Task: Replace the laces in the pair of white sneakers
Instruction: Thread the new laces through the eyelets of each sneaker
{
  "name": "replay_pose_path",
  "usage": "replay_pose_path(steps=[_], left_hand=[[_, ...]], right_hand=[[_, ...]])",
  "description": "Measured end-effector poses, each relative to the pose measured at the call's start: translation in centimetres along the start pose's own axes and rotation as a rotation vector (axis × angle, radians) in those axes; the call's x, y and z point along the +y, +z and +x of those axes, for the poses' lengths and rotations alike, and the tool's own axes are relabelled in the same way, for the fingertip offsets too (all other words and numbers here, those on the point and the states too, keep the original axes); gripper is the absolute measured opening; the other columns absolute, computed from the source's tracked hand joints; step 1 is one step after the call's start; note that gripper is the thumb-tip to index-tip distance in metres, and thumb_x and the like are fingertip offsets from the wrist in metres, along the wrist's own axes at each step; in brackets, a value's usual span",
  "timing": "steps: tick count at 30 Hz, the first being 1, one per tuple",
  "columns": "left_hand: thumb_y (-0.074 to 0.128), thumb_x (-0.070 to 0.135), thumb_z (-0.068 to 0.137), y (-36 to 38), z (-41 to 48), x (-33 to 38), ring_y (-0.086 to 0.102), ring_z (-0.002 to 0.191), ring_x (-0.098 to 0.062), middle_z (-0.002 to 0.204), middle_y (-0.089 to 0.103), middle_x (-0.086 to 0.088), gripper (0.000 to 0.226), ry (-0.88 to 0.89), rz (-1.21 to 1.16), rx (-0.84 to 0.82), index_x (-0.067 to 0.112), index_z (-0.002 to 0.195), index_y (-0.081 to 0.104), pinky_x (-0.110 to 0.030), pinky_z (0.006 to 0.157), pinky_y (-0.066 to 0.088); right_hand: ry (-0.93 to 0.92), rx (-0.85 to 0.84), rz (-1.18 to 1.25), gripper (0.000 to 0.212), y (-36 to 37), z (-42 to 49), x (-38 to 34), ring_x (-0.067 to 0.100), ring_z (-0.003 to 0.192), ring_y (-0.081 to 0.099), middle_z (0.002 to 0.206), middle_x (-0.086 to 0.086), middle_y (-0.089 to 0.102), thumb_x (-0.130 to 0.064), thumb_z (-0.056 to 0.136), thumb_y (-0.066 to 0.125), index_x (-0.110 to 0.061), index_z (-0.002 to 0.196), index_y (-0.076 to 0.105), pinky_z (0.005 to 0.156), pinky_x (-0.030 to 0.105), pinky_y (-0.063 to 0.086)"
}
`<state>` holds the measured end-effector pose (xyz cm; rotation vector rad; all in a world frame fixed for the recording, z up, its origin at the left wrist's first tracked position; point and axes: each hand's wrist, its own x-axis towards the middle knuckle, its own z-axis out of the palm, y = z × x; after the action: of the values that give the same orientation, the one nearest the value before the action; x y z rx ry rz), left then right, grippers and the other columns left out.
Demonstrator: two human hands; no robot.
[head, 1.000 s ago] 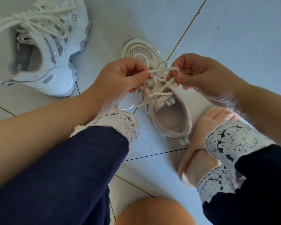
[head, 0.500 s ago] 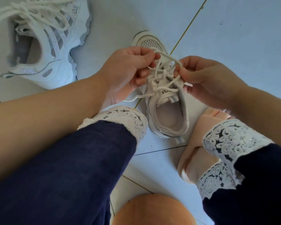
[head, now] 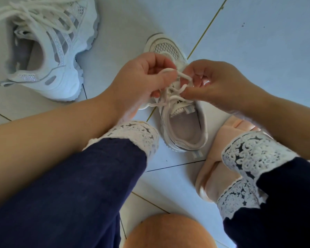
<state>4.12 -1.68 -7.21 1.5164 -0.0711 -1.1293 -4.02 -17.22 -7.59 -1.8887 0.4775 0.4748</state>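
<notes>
White cord lace (head: pixel 182 74), pinched by left hand (head: pixel 141 77) and right hand (head: pixel 218 81), has slackened into a loop; knotting appears underway.

Counts:
- white sneakers: 2, near sneaker (head: pixel 184 126) and far sneaker (head: pixel 61 77)
- hands: 2, left hand (head: pixel 138 77) and right hand (head: pixel 220 81)
- lace (head: pixel 183 76) on the near one: 1; far one's strands are tangled, can't count
- pink slipper (head: pixel 213 158): 1
- navy trouser legs, lace cuffs: 2, left leg (head: pixel 70 185) and right leg (head: pixel 276 203)
- orange round object (head: pixel 170 231): 1
</notes>
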Motion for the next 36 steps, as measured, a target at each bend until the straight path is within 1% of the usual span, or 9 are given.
replay_pose_path(steps=[5,10,14,17,22,25,28,32,36], left_hand=[[0.076,0.017,0.071,0.1,-0.3,-0.2,0.050,0.063,0.001,0.076,0.059,0.012,0.032,0.275,0.723,-0.043,0.024,0.093,0.054,-0.014,0.062,0.044],[0.071,0.009,0.072,0.3,0.1,0.3,0.049,0.058,0.004,0.070,0.056,0.013,0.031,0.223,0.712,-0.029,0.030,0.084,0.052,-0.009,0.058,0.041],[0.063,-0.008,0.077,0.3,0.2,0.2,0.055,0.068,-0.006,0.076,0.059,0.002,0.030,0.056,0.317,-0.109,0.020,0.085,0.056,-0.017,0.064,0.048],[0.061,-0.012,0.076,0.2,0.1,-0.1,0.058,0.070,-0.007,0.078,0.061,0.002,0.031,0.039,0.156,-0.120,0.016,0.089,0.057,-0.018,0.066,0.052],[0.074,0.010,0.067,0.6,-0.1,0.0,0.058,0.073,-0.008,0.082,0.058,0.008,0.038,0.147,0.395,-0.102,0.028,0.092,0.053,-0.026,0.073,0.054],[0.075,0.007,0.068,0.4,0.0,-0.2,0.055,0.074,-0.017,0.093,0.055,0.008,0.047,0.150,0.424,-0.054,0.032,0.097,0.049,-0.039,0.080,0.054],[0.072,-0.005,0.070,0.0,0.0,-0.5,0.051,0.072,-0.010,0.095,0.052,0.007,0.051,0.118,0.370,-0.066,0.032,0.098,0.049,-0.034,0.080,0.054],[0.067,0.001,0.059,0.3,-0.3,-0.8,0.051,0.072,-0.005,0.093,0.052,0.007,0.050,0.045,0.189,-0.030,0.026,0.100,0.052,-0.029,0.077,0.053],[0.063,-0.002,0.057,0.4,-0.4,-1.1,0.052,0.075,-0.008,0.087,0.055,0.004,0.049,0.011,0.075,0.014,0.021,0.099,0.055,-0.027,0.076,0.051]], right_hand=[[0.110,-0.060,0.508,0.016,-0.7,-0.5,0.3,0.007,0.066,0.054,0.070,-0.005,0.062,-0.006,0.069,0.070,-0.019,0.072,0.060,0.067,0.019,0.043],[0.206,-0.131,0.694,0.010,-1.0,-0.8,1.1,0.007,0.071,0.059,0.072,-0.006,0.064,-0.020,0.062,0.069,-0.020,0.070,0.062,0.064,0.018,0.045],[0.235,-0.194,0.721,0.010,-1.0,-0.9,1.4,0.008,0.072,0.058,0.075,-0.004,0.063,-0.018,0.065,0.065,-0.018,0.073,0.059,0.065,0.021,0.045],[0.206,-0.240,0.593,0.014,-1.6,-1.0,1.1,0.005,0.070,0.059,0.072,-0.008,0.064,-0.020,0.063,0.064,-0.018,0.076,0.060,0.069,0.020,0.045],[0.063,-0.115,0.034,0.034,-1.2,-0.7,0.0,-0.002,0.076,0.060,0.075,-0.012,0.067,-0.053,0.059,0.071,-0.025,0.078,0.067,0.068,0.013,0.044],[0.087,-0.104,0.205,0.021,-1.3,-0.7,-0.1,0.002,0.071,0.059,0.067,-0.012,0.065,-0.037,0.060,0.074,-0.021,0.072,0.067,0.073,0.019,0.044],[0.143,-0.152,0.325,0.024,-1.8,-0.9,0.4,-0.001,0.074,0.059,0.071,-0.015,0.067,-0.040,0.060,0.068,-0.021,0.073,0.066,0.075,0.017,0.041],[0.124,0.129,0.102,0.014,-0.9,-0.3,0.4,-0.007,0.052,0.053,0.055,-0.017,0.059,-0.032,0.077,0.071,-0.025,0.072,0.061,0.055,0.009,0.041],[-0.043,0.351,-0.121,0.025,-0.2,-0.9,-1.0,-0.001,0.059,0.061,0.064,-0.012,0.063,-0.039,0.077,0.067,-0.025,0.087,0.048,0.060,0.016,0.046]])
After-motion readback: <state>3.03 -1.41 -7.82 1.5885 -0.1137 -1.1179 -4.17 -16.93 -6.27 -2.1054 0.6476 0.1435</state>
